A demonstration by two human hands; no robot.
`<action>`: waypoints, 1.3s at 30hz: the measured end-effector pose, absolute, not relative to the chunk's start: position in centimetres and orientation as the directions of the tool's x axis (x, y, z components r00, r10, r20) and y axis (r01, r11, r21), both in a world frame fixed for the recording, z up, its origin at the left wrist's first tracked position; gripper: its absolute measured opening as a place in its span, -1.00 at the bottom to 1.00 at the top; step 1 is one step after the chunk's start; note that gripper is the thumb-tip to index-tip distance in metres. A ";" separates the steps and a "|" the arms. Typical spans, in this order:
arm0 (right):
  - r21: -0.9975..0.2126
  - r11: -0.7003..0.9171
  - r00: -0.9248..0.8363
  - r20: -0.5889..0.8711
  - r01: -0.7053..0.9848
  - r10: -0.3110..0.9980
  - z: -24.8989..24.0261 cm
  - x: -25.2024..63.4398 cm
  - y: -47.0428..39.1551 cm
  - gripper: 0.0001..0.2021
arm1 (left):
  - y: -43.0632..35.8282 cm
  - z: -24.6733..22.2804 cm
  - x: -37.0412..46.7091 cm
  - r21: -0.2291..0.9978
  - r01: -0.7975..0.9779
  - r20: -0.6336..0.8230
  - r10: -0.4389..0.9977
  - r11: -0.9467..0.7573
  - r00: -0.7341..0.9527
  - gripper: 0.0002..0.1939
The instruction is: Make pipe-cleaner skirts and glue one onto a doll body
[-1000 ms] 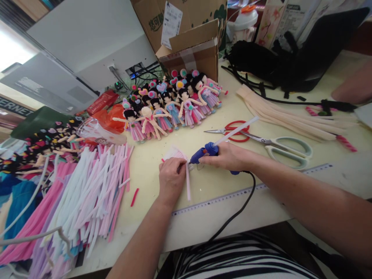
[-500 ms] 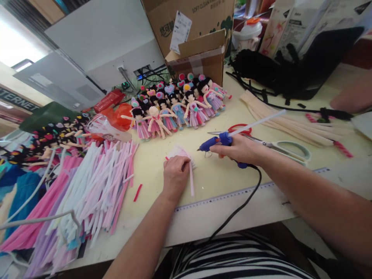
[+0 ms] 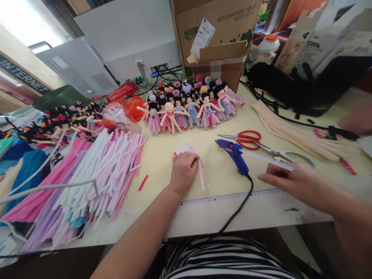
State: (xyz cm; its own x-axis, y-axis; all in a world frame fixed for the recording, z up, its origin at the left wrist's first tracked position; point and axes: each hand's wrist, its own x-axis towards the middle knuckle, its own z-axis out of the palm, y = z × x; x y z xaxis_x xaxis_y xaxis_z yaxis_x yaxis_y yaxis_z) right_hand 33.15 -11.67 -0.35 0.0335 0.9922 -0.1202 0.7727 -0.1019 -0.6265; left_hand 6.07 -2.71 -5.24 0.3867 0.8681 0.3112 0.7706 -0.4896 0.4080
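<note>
Released since the earlier frame, the glue gun [image 3: 236,155] now lies on the table [image 3: 215,174] while the right hand [image 3: 293,182], open and blurred, hovers beside it. The left hand [image 3: 183,170] presses flat on a pink skirt piece [image 3: 190,149], mostly hiding it.

The cardboard box [image 3: 215,23] behind the dolls carries the printed line "SOFT CLEAN FACIAL TISSUE", cut short at its right end by the picture's squeeze and angle. Lower on the same face stand three green Chinese characters, beginning "悠可", beside a white shipping label [image 3: 202,37] whose print is too small to read. At the far left a dark sign [image 3: 20,75] shows "INTERNET" in pale capitals. The ruler [image 3: 232,197] along the desk edge has fine markings, not legible. The white cartons [image 3: 334,35] at upper right bear small unreadable print.
</note>
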 end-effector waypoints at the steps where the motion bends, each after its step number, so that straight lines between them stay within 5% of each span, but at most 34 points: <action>1: -0.643 -0.065 -0.063 -0.175 0.763 0.982 -0.1 32.2 -12.3 -0.63 | -2.7 -5.3 6.1 0.409 0.770 0.312 0.868 -0.490 0.387 -0.89; 5: -0.778 0.049 -0.357 -0.230 0.626 0.905 0.4 26.2 -11.9 -0.79 | -2.6 -5.5 6.0 0.396 0.775 0.325 0.865 -0.492 0.383 -0.90; 11: -0.799 0.009 -0.241 -0.171 0.601 0.955 -0.7 21.1 -7.4 -0.79 | -2.6 -5.6 6.1 0.345 0.795 0.348 0.854 -0.499 0.386 -0.89; 18: -0.819 0.025 -0.165 -0.086 0.573 0.982 -2.3 21.0 -6.8 -0.89 | -2.6 -5.3 6.0 0.440 0.755 0.320 0.870 -0.486 0.375 -0.90; 39: -0.808 -0.086 -0.115 -0.186 0.583 0.976 -3.5 21.6 -6.8 -0.85 | -2.0 -4.3 5.4 0.530 0.683 0.277 0.863 -0.503 0.422 -0.78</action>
State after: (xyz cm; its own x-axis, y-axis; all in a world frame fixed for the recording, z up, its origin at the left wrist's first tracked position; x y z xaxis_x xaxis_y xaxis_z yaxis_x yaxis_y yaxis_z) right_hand 21.64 -6.80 -3.47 -0.1145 0.9759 -0.1859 0.5826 -0.0856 -0.8082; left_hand 5.44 -1.96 -4.34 0.4216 0.8634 0.2772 0.6826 -0.5034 0.5297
